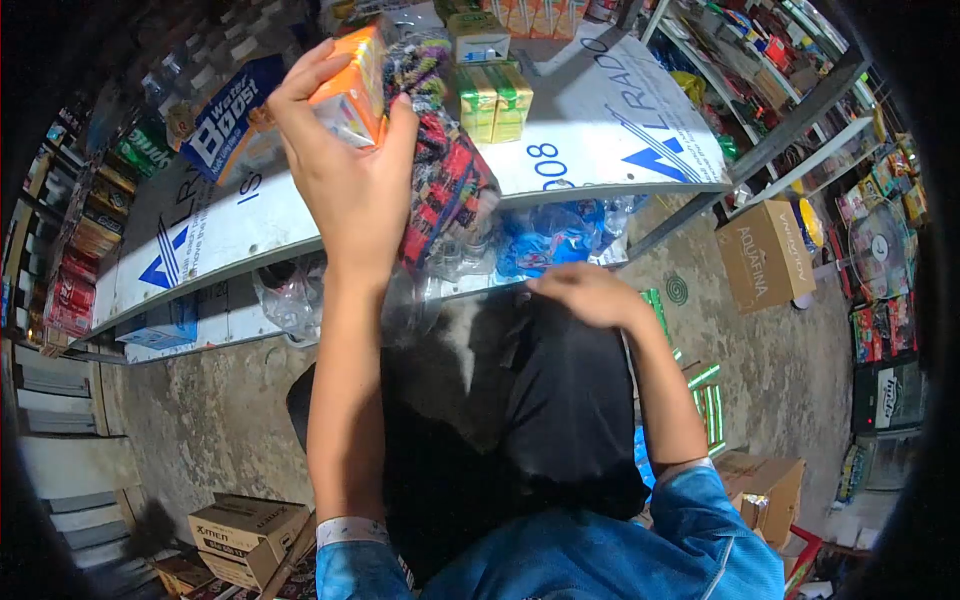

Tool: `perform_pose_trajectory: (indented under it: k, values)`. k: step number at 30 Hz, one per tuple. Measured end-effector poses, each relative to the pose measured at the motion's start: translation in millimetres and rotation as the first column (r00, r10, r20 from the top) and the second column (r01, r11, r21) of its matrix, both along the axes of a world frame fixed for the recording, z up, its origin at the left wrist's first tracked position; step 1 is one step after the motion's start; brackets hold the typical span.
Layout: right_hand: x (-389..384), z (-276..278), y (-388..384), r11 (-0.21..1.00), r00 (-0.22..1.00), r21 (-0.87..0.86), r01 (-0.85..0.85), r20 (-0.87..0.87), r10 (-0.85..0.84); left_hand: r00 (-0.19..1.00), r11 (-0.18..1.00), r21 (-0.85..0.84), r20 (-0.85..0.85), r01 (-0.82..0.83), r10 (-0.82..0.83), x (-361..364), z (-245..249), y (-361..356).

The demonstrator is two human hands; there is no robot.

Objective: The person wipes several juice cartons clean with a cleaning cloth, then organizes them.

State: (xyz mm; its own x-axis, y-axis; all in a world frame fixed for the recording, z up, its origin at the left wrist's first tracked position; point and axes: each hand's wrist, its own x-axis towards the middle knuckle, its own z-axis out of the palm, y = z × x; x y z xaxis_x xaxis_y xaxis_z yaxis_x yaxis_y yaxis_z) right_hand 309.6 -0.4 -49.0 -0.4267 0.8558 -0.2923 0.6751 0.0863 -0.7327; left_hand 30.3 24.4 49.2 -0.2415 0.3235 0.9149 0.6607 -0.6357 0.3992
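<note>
My left hand (352, 185) is raised over the shelf, its fingers and thumb closed round a small orange and white box (352, 90). Just right of that box hangs a knitted cloth (445, 165) in red, black and mixed colours, draping over the shelf's front edge. Lower down, my right hand (588, 294) lies over my knee with its fingers loosely stretched, holding nothing. Close beyond its fingertips is a blue plastic-wrapped pack (560, 238) on the lower shelf. Small green and yellow boxes (495, 102) stand on the upper shelf, right of the cloth.
White printed sheeting covers the shelf (610, 110). A blue Water Boost carton (232, 115) and red cans (72, 290) are at the left. An Aquafina carton (762, 257) stands on the floor at right, and an X-Men carton (245, 535) lies behind me at left.
</note>
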Motion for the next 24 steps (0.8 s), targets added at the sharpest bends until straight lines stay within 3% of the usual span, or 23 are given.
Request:
perform_pose_trajectory:
  k: [1, 2, 4, 5, 6, 8, 9, 11, 12, 13, 14, 15, 16, 17, 18, 19, 20, 21, 22, 24]
  values:
    - [17.6, -25.5, 3.2, 0.982, 0.991, -0.182, -0.052, -0.131, 0.029, 1.0, 1.0, 0.005, -0.005, 0.006, -0.006, -0.1, -1.0, 0.0]
    - [26.3, -30.1, 20.4, 0.858, 0.995, -0.512, -0.047, -0.104, -0.008, 1.0, 1.0, 0.013, -0.009, 0.011, -0.011, 0.1, -1.0, -0.2]
    - [40.9, -81.7, 36.9, 0.894, 0.971, -0.444, -0.057, -0.234, -0.054, 0.999, 0.999, 0.011, -0.005, 0.039, -0.039, 2.0, 0.7, -1.6]
    - [40.1, -90.4, 30.8, 0.944, 0.994, -0.324, 0.058, -0.068, -0.084, 0.999, 0.999, 0.003, 0.006, 0.037, -0.037, 2.1, 1.1, -1.0]
    - [32.2, -65.1, 27.3, 0.947, 0.993, -0.315, 0.068, -0.069, -0.095, 0.999, 0.999, -0.007, 0.016, 0.033, -0.033, 2.9, 1.8, -1.6]
    - [13.7, -1.1, 27.8, 0.972, 0.921, -0.206, -0.11, 0.347, 0.177, 0.999, 0.999, -0.01, 0.017, 0.032, -0.032, 4.9, 3.9, -2.5]
    - [-9.9, 20.7, 16.5, 0.982, 0.829, -0.157, -0.109, 0.53, 0.177, 1.0, 1.0, -0.004, 0.007, 0.027, -0.026, 4.6, 3.7, -1.3]
    - [-42.3, 57.1, -8.2, 0.962, 0.809, 0.176, -0.208, 0.583, 0.068, 0.999, 0.998, -0.046, 0.018, 0.038, -0.037, 4.1, 1.0, 0.4]
    - [-49.8, 57.3, -11.5, 0.952, 0.989, 0.306, -0.019, 0.142, -0.026, 0.999, 0.998, -0.051, 0.007, 0.035, -0.034, 5.2, 1.7, -0.8]
    - [-65.0, 82.0, -21.9, 0.91, 0.985, 0.377, 0.171, -0.08, -0.152, 0.999, 0.998, -0.061, -0.013, 0.032, -0.033, 4.2, 1.1, -0.6]
    - [-79.4, 80.0, -27.1, 0.729, 0.9, 0.581, 0.362, -0.422, -0.111, 0.999, 0.998, -0.055, -0.028, 0.025, -0.026, 2.3, 1.2, 0.7]
    - [-91.4, 84.5, -20.1, 0.643, 0.821, 0.631, 0.433, -0.571, 0.007, 0.997, 0.996, -0.037, 0.015, 0.082, -0.081, 2.6, 0.2, 2.9]
    - [-108.1, 85.8, -9.9, 0.601, 0.799, 0.665, 0.444, -0.597, 0.071, 0.999, 0.998, -0.067, -0.042, 0.012, -0.015, 2.0, 2.1, -0.5]
    - [-124.2, 84.3, 2.0, 0.555, 0.751, 0.714, 0.427, -0.621, 0.223, 0.998, 0.997, -0.055, -0.021, 0.057, -0.058, 1.2, -1.0, 1.0]
    - [-140.0, 85.0, 13.9, 0.647, 0.758, 0.694, 0.316, -0.595, 0.268, 0.995, 0.994, -0.043, -0.002, 0.101, -0.101, -0.2, -3.7, 2.0]
    - [-160.7, 82.1, 21.9, 0.709, 0.703, 0.65, 0.272, -0.638, 0.314, 0.995, 0.998, -0.055, -0.1, 0.008, -0.013, -2.9, -2.4, -1.5]
    - [-175.8, 77.8, 32.3, 0.65, 0.667, 0.687, 0.326, -0.654, 0.358, 0.996, 0.995, -0.055, -0.003, 0.084, -0.084, -1.2, -5.3, -0.6]
    - [-184.7, 76.1, 39.6, 0.671, 0.635, 0.657, 0.342, -0.688, 0.35, 0.984, 0.985, -0.061, 0.086, 0.163, -0.157, -4.0, -7.2, 2.7]
    - [-193.1, 76.0, 42.3, 0.755, 0.598, 0.531, 0.386, -0.767, 0.234, 0.959, 0.97, -0.063, 0.176, 0.235, -0.221, -9.9, -9.0, 5.4]
    - [-223.8, 48.4, 69.2, 0.46, 0.774, 0.729, 0.507, -0.62, 0.13, 0.98, 0.974, -0.136, 0.106, 0.182, -0.168, -23.3, -4.2, 1.2]
